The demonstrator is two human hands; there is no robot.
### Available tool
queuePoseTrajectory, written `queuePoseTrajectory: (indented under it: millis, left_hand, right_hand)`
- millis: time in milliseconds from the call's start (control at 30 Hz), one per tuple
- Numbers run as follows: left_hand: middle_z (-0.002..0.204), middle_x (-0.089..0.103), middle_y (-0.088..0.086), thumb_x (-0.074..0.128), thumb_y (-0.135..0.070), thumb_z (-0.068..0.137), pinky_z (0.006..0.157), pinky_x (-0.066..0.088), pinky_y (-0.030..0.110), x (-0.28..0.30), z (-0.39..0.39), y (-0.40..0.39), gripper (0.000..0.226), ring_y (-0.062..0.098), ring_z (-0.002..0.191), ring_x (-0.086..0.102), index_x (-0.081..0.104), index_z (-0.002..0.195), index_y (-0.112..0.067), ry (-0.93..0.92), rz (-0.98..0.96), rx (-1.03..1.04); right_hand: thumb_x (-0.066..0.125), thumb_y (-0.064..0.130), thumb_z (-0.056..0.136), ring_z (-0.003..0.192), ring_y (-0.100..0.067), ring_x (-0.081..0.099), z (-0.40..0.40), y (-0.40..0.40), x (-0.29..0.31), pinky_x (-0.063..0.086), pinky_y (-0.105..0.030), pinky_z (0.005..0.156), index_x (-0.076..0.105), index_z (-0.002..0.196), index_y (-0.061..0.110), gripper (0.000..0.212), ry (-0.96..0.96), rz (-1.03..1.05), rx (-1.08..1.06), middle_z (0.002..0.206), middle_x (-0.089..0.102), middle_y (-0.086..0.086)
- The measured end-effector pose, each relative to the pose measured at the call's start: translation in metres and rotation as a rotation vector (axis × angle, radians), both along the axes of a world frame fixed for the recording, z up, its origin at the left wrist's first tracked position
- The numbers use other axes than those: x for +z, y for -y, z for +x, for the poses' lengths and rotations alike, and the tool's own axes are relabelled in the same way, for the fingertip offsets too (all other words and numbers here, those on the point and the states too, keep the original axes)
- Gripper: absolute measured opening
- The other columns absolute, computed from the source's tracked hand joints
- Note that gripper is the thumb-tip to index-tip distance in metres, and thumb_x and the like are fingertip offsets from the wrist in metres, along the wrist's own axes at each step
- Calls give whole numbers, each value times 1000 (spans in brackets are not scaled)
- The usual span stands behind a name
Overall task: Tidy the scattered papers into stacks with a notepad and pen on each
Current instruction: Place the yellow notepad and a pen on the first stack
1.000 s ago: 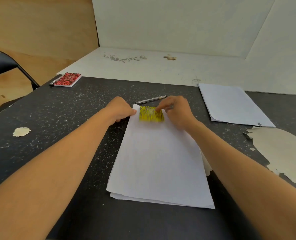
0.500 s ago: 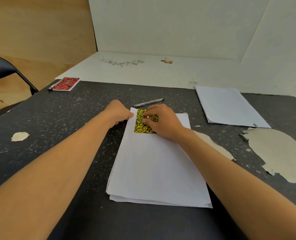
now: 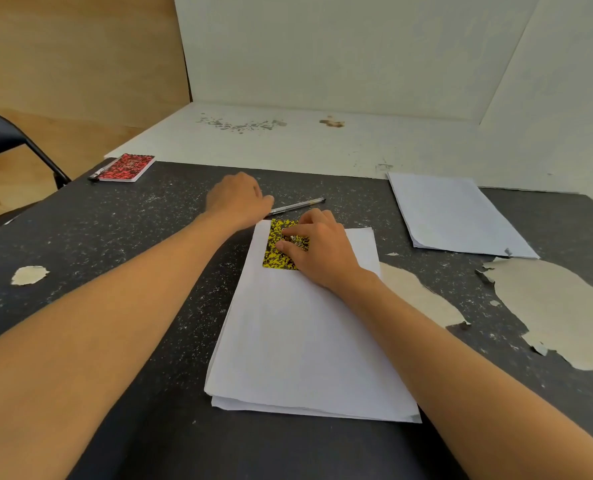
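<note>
Far left: red notepad point(image 3: 127, 167) w/ a dark pen point(image 3: 95, 174) touching its left edge, at the far edge of the black table point(image 3: 80, 244). Left hand point(image 3: 236, 200) rests knuckles-up on the table, fingers curled at the near end of the silver pen point(image 3: 296, 206); can't tell if it grips it. Center: paper stack point(image 3: 302, 341), yellow notepad point(image 3: 281, 245) on its far-left corner. Right hand point(image 3: 317, 247) lies on that notepad, fingers bent, fingertips point(image 3: 289, 233) pressing the cover. Far right: second paper stack point(image 3: 454, 216), nothing on top.
</note>
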State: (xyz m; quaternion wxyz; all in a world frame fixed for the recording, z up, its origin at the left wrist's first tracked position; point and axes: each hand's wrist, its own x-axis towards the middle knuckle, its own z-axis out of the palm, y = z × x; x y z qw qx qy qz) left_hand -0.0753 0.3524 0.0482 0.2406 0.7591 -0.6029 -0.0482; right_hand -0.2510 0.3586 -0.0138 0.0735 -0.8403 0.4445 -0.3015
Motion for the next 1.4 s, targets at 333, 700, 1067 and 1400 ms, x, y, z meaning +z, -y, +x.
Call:
queuePoseTrajectory:
  millis: [333,700,1067,1400]
  left_hand:
    - [92,73,4,68,-29,92,79,56,40,-22,-3,29,16,23,86,67,74,91,-15,76,52,-107]
    - [90,70,-3,64,-20,94,80,36,34,-10,-11,2,12,20,87,58,76,96,-17,237,-447,-490]
    - [113,66,3,63,-15,95,91,45,36,-37,-28,-40,20,22,110,56,69,114,-12,291,-549,-628]
    - [129,64,-5,63,-28,94,106,39,37,-45,-31,-63,26,17,120,55,74,117,-20,141,-160,-536]
  right_hand:
    - [50,29,100,101,-21,51,-7,-5,2,45,-39,84,74,118,21,31,-61,-5,68,112,63,1]
    - [67,5,81,121,-28,49,-48,-13,52,43,-43,99,64,124,12,44,49,-335,-212,129,56,-8]
    - [55,8,91,66,-27,55,-61,-46,33,41,-32,55,66,77,5,18,-150,24,-276,74,62,-10]
    - [54,5,81,59,-27,39,-42,-55,26,27,-27,51,49,60,7,21,28,212,-366,56,39,-7]
